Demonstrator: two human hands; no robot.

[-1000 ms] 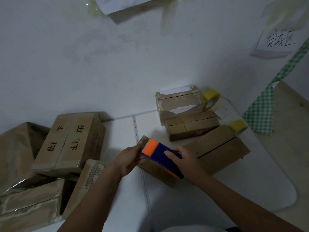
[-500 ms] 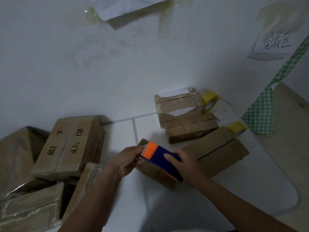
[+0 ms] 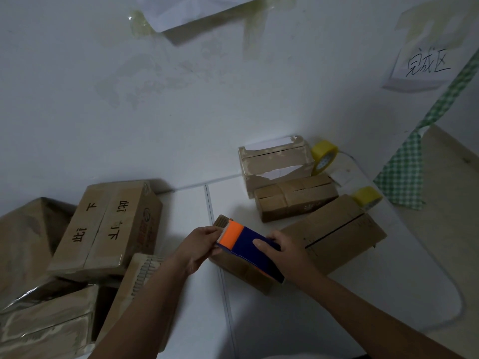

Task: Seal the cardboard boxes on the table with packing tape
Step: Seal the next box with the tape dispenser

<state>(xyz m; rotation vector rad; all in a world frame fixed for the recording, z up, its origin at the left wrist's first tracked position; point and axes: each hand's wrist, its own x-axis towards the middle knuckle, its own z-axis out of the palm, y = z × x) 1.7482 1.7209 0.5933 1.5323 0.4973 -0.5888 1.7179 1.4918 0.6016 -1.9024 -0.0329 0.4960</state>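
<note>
Between my two hands I am seeing little change from a second ago. My left hand point(image 3: 199, 244) is still pinching the orange toothed end of the tape dispenser point(image 3: 248, 248), while my right hand point(image 3: 283, 251) is gripping its blue body. Under them the long cardboard box point(image 3: 334, 242) is lying along the table point(image 3: 311, 320), running up-right away from my right hand.

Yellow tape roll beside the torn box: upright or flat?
Upright. The yellow tape roll stands on edge, its hole facing sideways, leaning against the torn box.
</note>
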